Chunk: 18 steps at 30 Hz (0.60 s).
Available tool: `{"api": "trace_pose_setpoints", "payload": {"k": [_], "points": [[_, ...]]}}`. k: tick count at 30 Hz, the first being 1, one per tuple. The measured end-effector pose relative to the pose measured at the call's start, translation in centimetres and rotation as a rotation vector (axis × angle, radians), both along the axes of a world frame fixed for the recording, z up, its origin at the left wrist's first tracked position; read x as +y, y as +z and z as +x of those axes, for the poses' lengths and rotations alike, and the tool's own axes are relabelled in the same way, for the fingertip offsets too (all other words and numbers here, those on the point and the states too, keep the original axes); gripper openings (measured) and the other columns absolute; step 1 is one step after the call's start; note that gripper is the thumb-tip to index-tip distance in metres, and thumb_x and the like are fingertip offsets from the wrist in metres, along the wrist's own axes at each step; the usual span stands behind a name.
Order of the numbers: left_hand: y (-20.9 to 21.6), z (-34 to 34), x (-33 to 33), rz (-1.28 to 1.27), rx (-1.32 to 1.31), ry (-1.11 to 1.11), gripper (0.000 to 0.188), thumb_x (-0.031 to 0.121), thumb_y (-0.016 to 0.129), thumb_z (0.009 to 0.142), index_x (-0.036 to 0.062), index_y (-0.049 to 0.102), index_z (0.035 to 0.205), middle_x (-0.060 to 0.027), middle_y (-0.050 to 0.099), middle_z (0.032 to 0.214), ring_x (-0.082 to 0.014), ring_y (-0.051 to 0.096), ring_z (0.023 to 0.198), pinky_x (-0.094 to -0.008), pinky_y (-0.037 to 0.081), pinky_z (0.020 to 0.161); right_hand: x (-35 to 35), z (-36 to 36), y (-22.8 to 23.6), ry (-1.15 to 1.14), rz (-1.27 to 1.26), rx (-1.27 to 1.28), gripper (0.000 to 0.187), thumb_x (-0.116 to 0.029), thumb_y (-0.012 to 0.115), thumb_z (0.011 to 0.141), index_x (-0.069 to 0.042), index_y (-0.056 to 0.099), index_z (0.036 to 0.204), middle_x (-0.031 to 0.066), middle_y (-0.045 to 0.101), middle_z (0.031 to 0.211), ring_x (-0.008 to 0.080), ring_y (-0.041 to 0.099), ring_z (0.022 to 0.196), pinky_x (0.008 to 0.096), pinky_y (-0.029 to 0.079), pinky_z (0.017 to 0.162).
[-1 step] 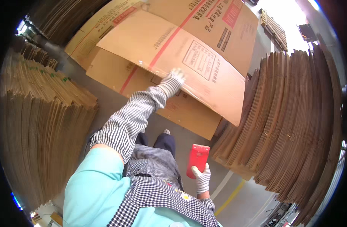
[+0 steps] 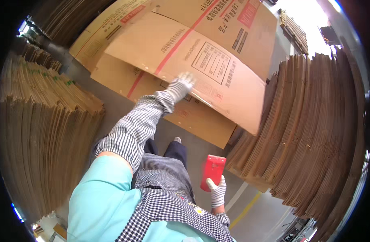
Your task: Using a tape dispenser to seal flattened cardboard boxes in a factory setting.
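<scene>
My left hand (image 2: pixel 182 85), in a striped white glove, rests at the near edge of a large cardboard flap (image 2: pixel 152 36). Its slightly blurred fingers lie stretched over the flap's top face, and the thumb is hard to make out. The flap belongs to a big flattened carton (image 2: pixel 257 48) with a red stripe and dark print. Under the flap a lower cardboard panel (image 2: pixel 209 125) shows. Low on the right, my gloved right hand (image 2: pixel 218 191) is closed round a red flat rectangular object (image 2: pixel 214 167), held away from the cardboard. Its exact kind is unclear.
Tall stacks of flattened cardboard stand on the left (image 2: pixel 43 141) and on the right (image 2: pixel 314 133). Beyond the right stack lies a wooden pallet (image 2: pixel 294 30). A yellow line (image 2: pixel 245 209) runs along the grey floor beside my right hand.
My left hand has shifted slightly left along the flap's edge. The flap's printed face sits at a slightly different angle. The red object in my right hand has moved a little to the right.
</scene>
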<state>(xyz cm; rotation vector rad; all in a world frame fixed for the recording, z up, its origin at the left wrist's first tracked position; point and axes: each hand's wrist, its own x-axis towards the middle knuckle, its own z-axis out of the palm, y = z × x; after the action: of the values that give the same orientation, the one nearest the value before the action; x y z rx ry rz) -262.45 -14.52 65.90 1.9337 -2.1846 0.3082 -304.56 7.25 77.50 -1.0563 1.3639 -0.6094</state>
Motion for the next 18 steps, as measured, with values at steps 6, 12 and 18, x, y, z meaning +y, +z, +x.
{"api": "trace_pose_setpoints", "payload": {"k": [6, 12, 18], "points": [[-3.0, 1.9, 1.1, 0.43, -0.019, 0.034, 0.063, 0.031, 0.054, 0.094, 0.0126, 0.034, 0.151, -0.0125, 0.023, 0.161, -0.0292, 0.021, 0.149, -0.0464, 0.015, 0.122, -4.6, -5.9, -3.4, -0.021, 0.118, 0.024, 0.046, -0.016, 0.078, 0.082, -0.002, 0.058, 0.121, 0.0041, 0.066, 0.105, 0.0137, 0.062, 0.094, 0.0309, 0.052, 0.085], [-2.2, -0.7, 5.1, 0.156, 0.758, 0.315, 0.063, 0.05, 0.054, 0.097, 0.0005, 0.051, 0.136, -0.0168, 0.05, 0.141, -0.0265, 0.045, 0.133, -0.0397, 0.032, 0.114, -11.4, 3.6, -0.7, 0.183, 0.322, -0.22, 0.063, -0.031, 0.077, 0.077, 0.0, 0.055, 0.129, 0.0083, 0.067, 0.114, 0.0178, 0.064, 0.102, 0.0326, 0.051, 0.091], [0.3, -9.4, 18.0, 0.689, 2.539, -0.128, 0.114, 0.087, 0.015, 0.082, -0.0052, 0.046, 0.141, -0.0193, 0.048, 0.146, -0.0281, 0.041, 0.139, -0.0408, 0.023, 0.119, -12.4, 11.4, 0.5, 0.594, 0.223, -0.297, 0.079, -0.029, 0.091, 0.066, -0.002, 0.055, 0.131, 0.0034, 0.062, 0.125, 0.0151, 0.057, 0.115, 0.0327, 0.045, 0.1]]}}
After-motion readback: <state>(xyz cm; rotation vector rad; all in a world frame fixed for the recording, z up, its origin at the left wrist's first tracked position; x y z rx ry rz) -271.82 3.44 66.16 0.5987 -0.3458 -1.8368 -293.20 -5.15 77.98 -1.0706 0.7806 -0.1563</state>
